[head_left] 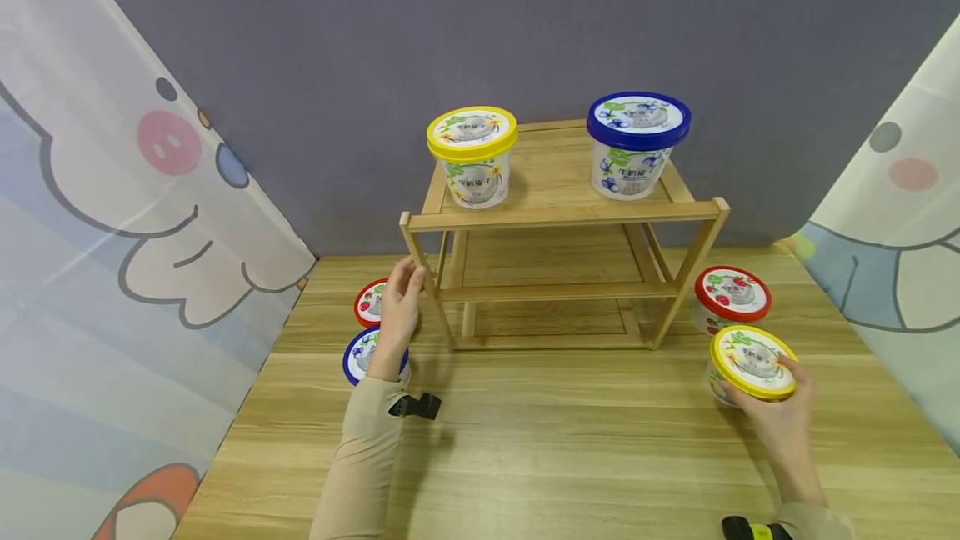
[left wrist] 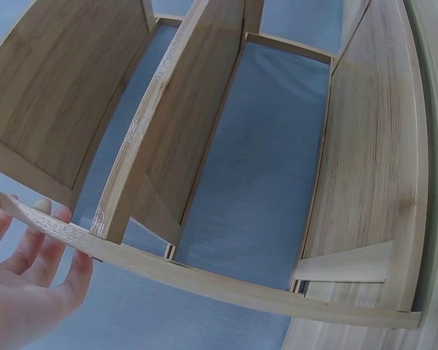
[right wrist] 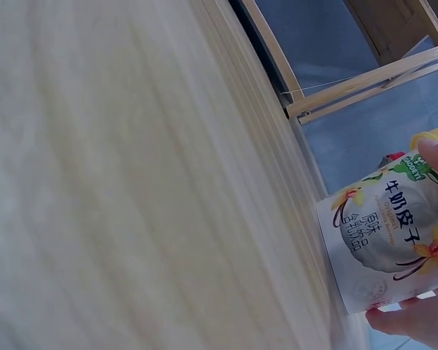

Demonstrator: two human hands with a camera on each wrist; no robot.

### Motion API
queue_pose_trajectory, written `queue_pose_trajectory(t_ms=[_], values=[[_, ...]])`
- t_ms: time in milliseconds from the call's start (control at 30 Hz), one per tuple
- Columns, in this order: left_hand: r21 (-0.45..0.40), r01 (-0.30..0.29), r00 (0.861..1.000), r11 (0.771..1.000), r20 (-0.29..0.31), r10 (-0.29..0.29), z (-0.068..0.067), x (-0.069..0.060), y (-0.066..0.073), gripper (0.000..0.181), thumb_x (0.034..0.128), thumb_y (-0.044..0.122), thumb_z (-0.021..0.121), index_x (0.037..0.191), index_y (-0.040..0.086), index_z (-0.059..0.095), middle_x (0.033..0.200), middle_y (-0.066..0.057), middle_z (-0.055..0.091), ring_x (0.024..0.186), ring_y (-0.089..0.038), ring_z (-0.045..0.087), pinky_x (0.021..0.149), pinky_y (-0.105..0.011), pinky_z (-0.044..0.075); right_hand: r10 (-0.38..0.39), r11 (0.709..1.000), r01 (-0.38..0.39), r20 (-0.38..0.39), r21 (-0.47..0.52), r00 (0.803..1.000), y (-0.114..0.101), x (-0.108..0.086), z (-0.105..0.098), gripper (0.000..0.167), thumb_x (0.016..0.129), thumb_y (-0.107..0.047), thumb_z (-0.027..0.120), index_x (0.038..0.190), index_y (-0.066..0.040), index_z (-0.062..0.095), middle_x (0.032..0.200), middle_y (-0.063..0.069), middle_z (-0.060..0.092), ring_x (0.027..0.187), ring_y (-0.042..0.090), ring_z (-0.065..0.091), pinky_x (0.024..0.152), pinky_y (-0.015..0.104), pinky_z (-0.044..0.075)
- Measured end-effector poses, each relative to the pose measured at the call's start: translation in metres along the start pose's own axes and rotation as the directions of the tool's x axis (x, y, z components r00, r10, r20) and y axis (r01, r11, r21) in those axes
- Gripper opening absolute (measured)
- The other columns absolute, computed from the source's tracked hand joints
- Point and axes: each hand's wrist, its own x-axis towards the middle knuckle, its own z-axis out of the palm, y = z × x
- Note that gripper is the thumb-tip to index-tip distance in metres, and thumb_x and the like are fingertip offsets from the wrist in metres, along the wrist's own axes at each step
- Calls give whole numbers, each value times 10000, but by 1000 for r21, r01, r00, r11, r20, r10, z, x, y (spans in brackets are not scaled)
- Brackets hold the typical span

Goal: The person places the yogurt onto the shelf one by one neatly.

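One wooden rack (head_left: 555, 255): three tiers, standing on the table (head_left: 555, 440) before a grey cloth backdrop (head_left: 360, 90).
Left hand (head_left: 401, 302): at the rack's left front post (left wrist: 182, 273), which it grips; in the left wrist view the thumb lies on one side and the fingers, slightly apart, curl behind the other.
Right hand (head_left: 783, 415): clamped on a yellow-lidded tub, thumb and fingers on opposite sides of it.
Yellow-lidded tub (head_left: 752, 362): to the right of the rack, lid uppermost, its printed side showing in the right wrist view; its base is close to the table, though whether it touches is hard to tell.
Right red-lidded tub (head_left: 732, 294): just beyond the gripped tub, near the rack's right front leg.
Top tier: another yellow-lidded tub (head_left: 472, 157) at the left, a blue-lidded tub (head_left: 633, 148) at the right, both upright and well apart.
Left of the rack: a red-lidded tub (head_left: 367, 304) with a second blue-lidded tub (head_left: 360, 354) nearer the person, each partly covered by the left hand or forearm.
Sleeve (head_left: 360, 473): beige, on the left arm, a black strap (head_left: 415, 407) at its wrist.
Side panels (head_left: 112, 273): pale cloth with cartoon print, on both sides.
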Motion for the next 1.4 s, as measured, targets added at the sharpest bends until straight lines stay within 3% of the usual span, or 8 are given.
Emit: queue_pose_trajectory(t_ms=[167, 400, 700, 1000, 1033, 1167, 1267, 1400], values=[[-7, 8, 1000, 1000, -1, -8, -1, -1, 0, 312, 933, 121, 435, 1199, -38, 467, 961, -97, 567, 984, -299, 498, 873, -451, 363, -8, 1000, 8, -15, 17, 1000, 1, 0, 1, 796, 723, 3, 693, 1329, -190, 214, 1252, -29, 239, 1194, 145, 277, 909, 57, 250], [22, 0, 1000, 1000, -9, 0, -1, -1, -1, 315, 937, 154, 437, 1192, -27, 477, 951, -42, 568, 960, -246, 510, 817, -276, 396, 4, 1000, -3, -32, 28, 999, -2, -1, 1, 770, 713, 0, 704, 1308, -186, 251, 1249, -26, 248, 1202, 142, 272, 925, 68, 252], [-26, 9, 1000, 1000, 5, -9, -1, -1, 4, 301, 932, 76, 423, 1185, -84, 454, 890, 54, 551, 995, -364, 495, 866, -454, 369, -8, 1000, 8, -14, 11, 1000, -12, -6, -1, 740, 715, -2, 705, 1278, -215, 275, 1289, 42, 233, 1216, 138, 264, 931, 72, 255], [10, 7, 1000, 1000, 4, -7, 4, -8, 26, 284, 935, 53, 408, 1169, -104, 449, 903, 0, 555, 1001, -401, 475, 874, -477, 362, -179, 972, 175, 13, 157, 984, 29, 26, -6, 824, 622, 48, 763, 1277, -204, 332, 1247, -20, 290, 1145, 134, 339, 783, 33, 360], [7, 0, 1000, 1000, 6, 0, 3, -7, 23, 287, 937, 65, 410, 1171, -95, 452, 913, -54, 565, 1000, -397, 480, 871, -461, 369, -179, 969, 173, 17, 178, 984, 33, 29, -6, 837, 611, 50, 770, 1279, -200, 332, 1250, -16, 291, 1148, 145, 336, 776, 35, 367], [0, -8, 1000, 1000, 6, 8, 3, -5, 19, 275, 936, 53, 406, 1166, -90, 457, 893, -20, 565, 986, -410, 491, 855, -425, 386, -213, 944, 193, 49, 266, 976, 39, 37, -8, 862, 586, 94, 767, 1284, -161, 330, 1262, 20, 295, 1139, 171, 359, 755, 57, 401], [-14, -13, 1000, 1000, 7, 13, 1, -3, 12, 275, 932, 41, 411, 1167, -94, 458, 886, 49, 547, 976, -411, 498, 850, -430, 390, -262, 921, 225, 77, 318, 962, 40, 39, -10, 860, 585, 130, 751, 1285, -145, 334, 1274, 43, 293, 1126, 176, 383, 754, 82, 420], [-14, -15, 1000, 1000, 9, 15, -1, 1, 0, 288, 932, 74, 425, 1178, -70, 465, 910, 21, 565, 981, -362, 511, 848, -413, 392, -315, 897, 260, 105, 358, 943, 40, 41, -10, 869, 569, 167, 740, 1287, -128, 347, 1277, 76, 309, 1098, 185, 418, 736, 121, 450]])
